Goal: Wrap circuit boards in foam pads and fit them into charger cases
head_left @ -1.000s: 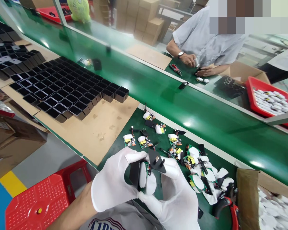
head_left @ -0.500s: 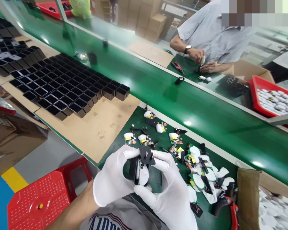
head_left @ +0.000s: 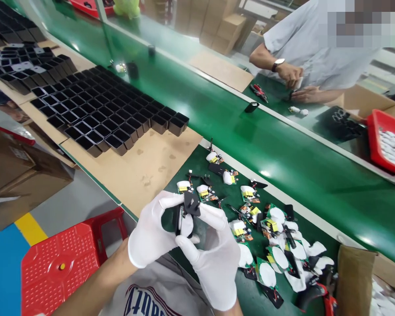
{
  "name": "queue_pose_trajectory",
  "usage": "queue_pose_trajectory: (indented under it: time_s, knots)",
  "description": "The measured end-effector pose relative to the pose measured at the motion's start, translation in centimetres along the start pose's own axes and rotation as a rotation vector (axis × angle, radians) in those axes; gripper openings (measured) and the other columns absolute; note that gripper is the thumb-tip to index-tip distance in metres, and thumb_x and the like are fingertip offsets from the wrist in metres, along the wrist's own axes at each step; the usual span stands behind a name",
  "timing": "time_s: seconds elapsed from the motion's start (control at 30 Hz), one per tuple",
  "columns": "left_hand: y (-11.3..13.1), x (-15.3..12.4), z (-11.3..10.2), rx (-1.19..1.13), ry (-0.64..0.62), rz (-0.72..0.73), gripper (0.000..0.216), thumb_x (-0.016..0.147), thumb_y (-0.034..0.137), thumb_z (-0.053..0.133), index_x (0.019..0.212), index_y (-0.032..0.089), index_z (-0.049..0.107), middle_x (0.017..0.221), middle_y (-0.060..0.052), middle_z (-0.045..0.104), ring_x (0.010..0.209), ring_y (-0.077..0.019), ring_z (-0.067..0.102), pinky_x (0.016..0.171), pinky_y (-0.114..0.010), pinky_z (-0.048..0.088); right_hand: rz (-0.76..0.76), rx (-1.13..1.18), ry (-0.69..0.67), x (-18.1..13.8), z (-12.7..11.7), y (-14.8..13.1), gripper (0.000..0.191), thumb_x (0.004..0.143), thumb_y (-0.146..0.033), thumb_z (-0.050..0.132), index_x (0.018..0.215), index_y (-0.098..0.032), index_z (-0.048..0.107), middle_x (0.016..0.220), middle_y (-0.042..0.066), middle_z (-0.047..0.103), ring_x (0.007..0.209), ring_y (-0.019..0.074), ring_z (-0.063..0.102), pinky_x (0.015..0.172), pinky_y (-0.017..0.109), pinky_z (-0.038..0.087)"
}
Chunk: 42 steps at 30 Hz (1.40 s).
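Observation:
Both my hands wear white gloves and meet over the near edge of the green mat (head_left: 197,153). My left hand (head_left: 151,235) grips a black charger shell (head_left: 177,218) with a white and green circuit board pushed into it. My right hand (head_left: 213,256) pinches the black plug plate (head_left: 191,203) with its metal prong at the top of that shell. Several loose circuit boards (head_left: 246,206) with white caps and yellow parts lie just beyond my fingers.
Rows of empty black shells (head_left: 108,118) stand on cardboard at the left. A green conveyor belt (head_left: 283,149) runs across, with a person in a grey shirt (head_left: 299,48) working beyond it. A red stool (head_left: 66,263) sits below left, a red tray (head_left: 386,140) far right.
The plug plate has come down closer onto the shell between my hands. The board sits deeper in the shell. My view has shifted a little to the left.

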<state>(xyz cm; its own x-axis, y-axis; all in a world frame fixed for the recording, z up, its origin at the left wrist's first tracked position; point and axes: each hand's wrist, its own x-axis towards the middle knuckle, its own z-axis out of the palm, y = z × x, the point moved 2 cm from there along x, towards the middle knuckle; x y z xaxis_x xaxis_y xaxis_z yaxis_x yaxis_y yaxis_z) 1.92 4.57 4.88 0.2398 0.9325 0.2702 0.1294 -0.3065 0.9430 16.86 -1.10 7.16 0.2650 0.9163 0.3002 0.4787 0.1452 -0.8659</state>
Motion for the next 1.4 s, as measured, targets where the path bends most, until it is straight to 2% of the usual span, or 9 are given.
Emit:
queue_pose_trajectory:
  time_s: [0.17,0.3,0.43,0.63,0.83,1.0,1.1,1.27,1.4]
  knots:
    - [-2.7,0.2,-1.8,0.087,0.098,0.071,0.071,0.074,0.028,0.101,0.136,0.026,0.065,0.122,-0.008,0.071,0.107,-0.0261,0.079,0.09,-0.042,0.07,-0.272,-0.201,0.053,-0.1,3.1,0.5,0.044,0.094,-0.021,0.085,0.135,-0.032,0.074,0.127,0.008,0.081,0.108,0.0248,0.08,0.09,0.037,0.069]
    - [-5.1,0.2,-3.0,0.387,0.268,0.017,0.052,0.086,0.017,0.083,0.135,0.022,0.067,0.119,-0.007,0.073,0.102,-0.0223,0.08,0.089,-0.036,0.07,-0.362,-0.448,-0.036,0.9,6.6,1.9,0.031,0.106,-0.023,0.07,0.135,-0.03,0.079,0.128,0.011,0.083,0.09,0.0233,0.084,0.071,0.032,0.068]
    - [-6.8,0.6,-4.5,0.618,0.431,0.034,0.039,0.09,0.018,0.078,0.126,0.024,0.066,0.117,-0.005,0.078,0.094,-0.019,0.082,0.08,-0.03,0.069,-0.479,-0.511,-0.145,2.5,9.6,3.1,0.032,0.104,-0.018,0.066,0.126,-0.029,0.085,0.125,0.014,0.084,0.088,0.0251,0.084,0.072,0.032,0.069]
    - [-9.0,0.0,-7.2,0.643,0.351,0.247,0.05,0.076,0.013,0.082,0.121,0.027,0.067,0.112,-0.007,0.084,0.105,-0.0286,0.084,0.098,-0.046,0.071,-0.576,-0.531,-0.218,2.5,10.9,4.0,0.036,0.1,-0.011,0.064,0.124,-0.026,0.085,0.124,0.016,0.084,0.092,0.0273,0.084,0.077,0.033,0.071]
    - [-8.8,-0.1,-8.0,0.61,0.318,0.33,0.06,0.075,0.005,0.077,0.13,0.026,0.063,0.119,-0.009,0.083,0.107,-0.0262,0.084,0.093,-0.039,0.072,-0.593,-0.505,-0.219,3.2,10.8,4.0,0.028,0.104,-0.017,0.064,0.119,-0.02,0.087,0.122,0.021,0.084,0.084,0.0278,0.085,0.071,0.033,0.072]
    - [-7.9,1.4,-9.5,0.611,0.327,0.356,0.056,0.077,0.008,0.077,0.129,0.023,0.066,0.122,-0.011,0.082,0.114,-0.0289,0.083,0.099,-0.042,0.072,-0.558,-0.406,-0.26,4.6,11.6,3.3,0.036,0.105,-0.016,0.066,0.135,-0.026,0.082,0.139,0.018,0.078,0.116,0.03,0.083,0.095,0.039,0.072]
    - [-8.8,2.0,-10.1,0.633,0.314,0.369,0.052,0.075,0.008,0.078,0.124,0.022,0.068,0.116,-0.011,0.083,0.107,-0.0287,0.084,0.094,-0.039,0.072,-0.539,-0.362,-0.253,4.9,12.8,4.3,0.032,0.107,-0.019,0.063,0.131,-0.026,0.083,0.132,0.015,0.081,0.117,0.0269,0.082,0.1,0.036,0.071]
    - [-11.0,2.0,-10.1,0.635,0.303,0.374,0.052,0.073,0.011,0.079,0.122,0.023,0.069,0.114,-0.009,0.084,0.103,-0.0274,0.085,0.092,-0.037,0.072,-0.541,-0.331,-0.237,4.9,14.0,5.9,0.027,0.109,-0.023,0.061,0.117,-0.024,0.088,0.12,0.014,0.084,0.107,0.0241,0.085,0.094,0.031,0.071]
    - [-11.5,1.7,-9.7,0.618,0.347,0.341,0.053,0.073,0.014,0.08,0.123,0.024,0.067,0.115,-0.009,0.083,0.101,-0.0268,0.085,0.09,-0.037,0.073,-0.535,-0.323,-0.177,4.8,13.8,5.5,0.029,0.113,-0.028,0.058,0.126,-0.024,0.083,0.122,0.012,0.084,0.109,0.0235,0.084,0.095,0.031,0.07]
